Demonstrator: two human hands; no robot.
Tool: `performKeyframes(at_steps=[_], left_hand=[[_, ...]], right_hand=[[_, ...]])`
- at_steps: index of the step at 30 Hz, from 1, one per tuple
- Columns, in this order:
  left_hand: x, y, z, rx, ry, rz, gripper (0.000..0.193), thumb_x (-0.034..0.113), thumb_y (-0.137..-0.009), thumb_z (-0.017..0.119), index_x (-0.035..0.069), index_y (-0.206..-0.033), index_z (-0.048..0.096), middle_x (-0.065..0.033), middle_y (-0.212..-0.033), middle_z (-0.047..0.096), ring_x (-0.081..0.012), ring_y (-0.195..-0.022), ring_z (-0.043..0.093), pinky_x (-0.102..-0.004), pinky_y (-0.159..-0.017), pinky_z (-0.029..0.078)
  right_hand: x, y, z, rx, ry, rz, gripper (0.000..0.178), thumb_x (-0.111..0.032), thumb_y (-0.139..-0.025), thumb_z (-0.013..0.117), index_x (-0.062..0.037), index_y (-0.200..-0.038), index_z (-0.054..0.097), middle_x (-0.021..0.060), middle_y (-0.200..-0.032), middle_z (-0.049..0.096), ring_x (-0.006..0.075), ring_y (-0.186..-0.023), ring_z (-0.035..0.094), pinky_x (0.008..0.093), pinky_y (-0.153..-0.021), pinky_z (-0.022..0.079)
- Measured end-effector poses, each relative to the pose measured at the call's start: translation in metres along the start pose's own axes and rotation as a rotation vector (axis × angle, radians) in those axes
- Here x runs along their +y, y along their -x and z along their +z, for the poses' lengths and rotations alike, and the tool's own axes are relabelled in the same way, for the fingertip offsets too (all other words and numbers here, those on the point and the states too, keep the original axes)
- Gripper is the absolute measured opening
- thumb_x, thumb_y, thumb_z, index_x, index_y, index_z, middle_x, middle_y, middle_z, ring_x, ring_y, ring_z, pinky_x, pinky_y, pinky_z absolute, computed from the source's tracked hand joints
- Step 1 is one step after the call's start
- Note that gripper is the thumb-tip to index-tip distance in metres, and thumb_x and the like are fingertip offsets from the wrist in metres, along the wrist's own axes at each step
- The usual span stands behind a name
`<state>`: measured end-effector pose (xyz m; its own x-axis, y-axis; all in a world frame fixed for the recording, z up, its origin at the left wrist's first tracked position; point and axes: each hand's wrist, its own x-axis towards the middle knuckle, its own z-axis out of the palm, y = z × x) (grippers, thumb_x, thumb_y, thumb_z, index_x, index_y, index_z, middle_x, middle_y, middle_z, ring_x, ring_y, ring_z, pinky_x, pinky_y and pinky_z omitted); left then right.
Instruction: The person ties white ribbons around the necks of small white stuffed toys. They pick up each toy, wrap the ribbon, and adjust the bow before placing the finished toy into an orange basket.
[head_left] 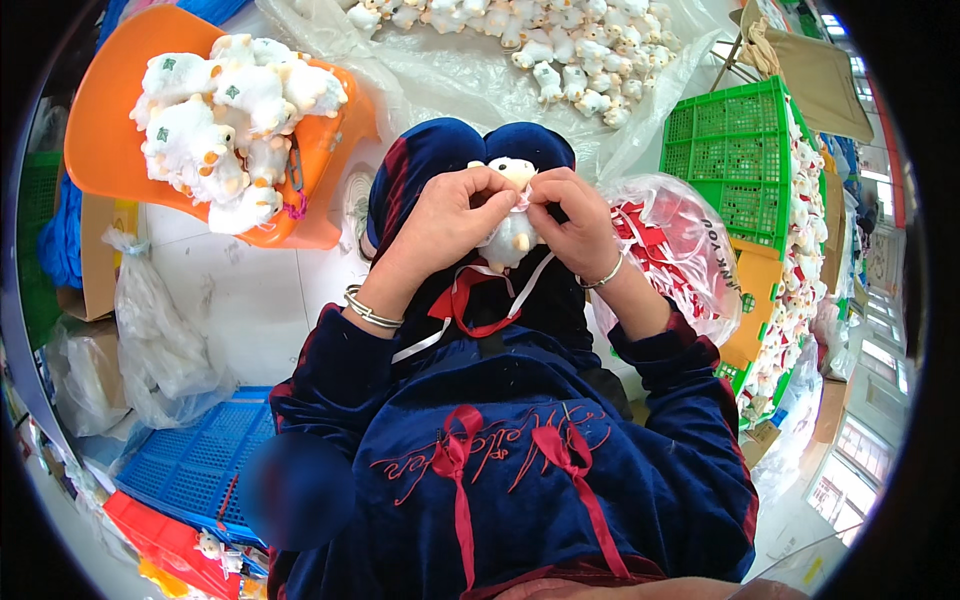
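Note:
A small white plush toy [505,245] with a cream head sits upright on my lap between my knees. At its neck my left hand [440,220] pinches a pale ribbon [522,200] between thumb and fingertips. My right hand [580,222] is closed from the other side, its thumb and fingers pinching at the same pale strip. The fingertips of both hands nearly meet and partly hide what they grip. Just below the toy, a red cloth piece with white ribbon ends [462,303] lies across my lap.
Several plush toys lie on an orange chair [100,130] at left. More are heaped on plastic sheeting [440,90] ahead. To the right are a see-through bag of red and white pieces [665,250] and a green crate [725,150]. A blue crate [190,455] stands lower left.

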<state>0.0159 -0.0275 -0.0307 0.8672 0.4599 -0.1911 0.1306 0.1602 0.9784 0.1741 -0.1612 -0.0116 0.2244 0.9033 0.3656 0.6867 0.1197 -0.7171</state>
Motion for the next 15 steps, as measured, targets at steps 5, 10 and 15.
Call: performKeyframes(at_steps=[5, 10, 15], left_hand=[[0.012, 0.005, 0.003, 0.016, -0.006, -0.028, 0.019, 0.013, -0.094, 0.071, -0.002, -0.105, 0.074, -0.0004, -0.091, 0.071, -0.0053, -0.082, 0.064, -0.0226, -0.074, 0.052], [0.012, 0.006, 0.003, -0.003, 0.003, -0.015, 0.018, 0.012, -0.093, 0.072, -0.001, -0.104, 0.075, -0.0009, -0.091, 0.072, -0.0052, -0.081, 0.064, -0.0224, -0.074, 0.052], [0.007, 0.006, 0.006, 0.048, -0.017, 0.012, 0.015, 0.01, -0.093, 0.072, 0.0, -0.103, 0.075, -0.0007, -0.089, 0.071, -0.0055, -0.08, 0.064, -0.0228, -0.074, 0.053]], right_hand=[[0.011, 0.007, 0.004, 0.05, -0.021, -0.09, 0.02, 0.006, -0.083, 0.074, -0.0035, -0.096, 0.062, 0.0111, -0.095, 0.067, 0.0267, -0.081, 0.067, 0.0327, -0.07, 0.054], [0.012, 0.008, 0.004, 0.054, -0.021, -0.104, 0.02, 0.006, -0.084, 0.074, -0.004, -0.097, 0.062, 0.0111, -0.096, 0.067, 0.0266, -0.081, 0.067, 0.0326, -0.07, 0.054], [0.008, 0.006, 0.003, 0.037, -0.011, -0.093, 0.02, 0.006, -0.084, 0.074, -0.0042, -0.097, 0.063, 0.0107, -0.096, 0.068, 0.0265, -0.081, 0.067, 0.0329, -0.07, 0.054]])
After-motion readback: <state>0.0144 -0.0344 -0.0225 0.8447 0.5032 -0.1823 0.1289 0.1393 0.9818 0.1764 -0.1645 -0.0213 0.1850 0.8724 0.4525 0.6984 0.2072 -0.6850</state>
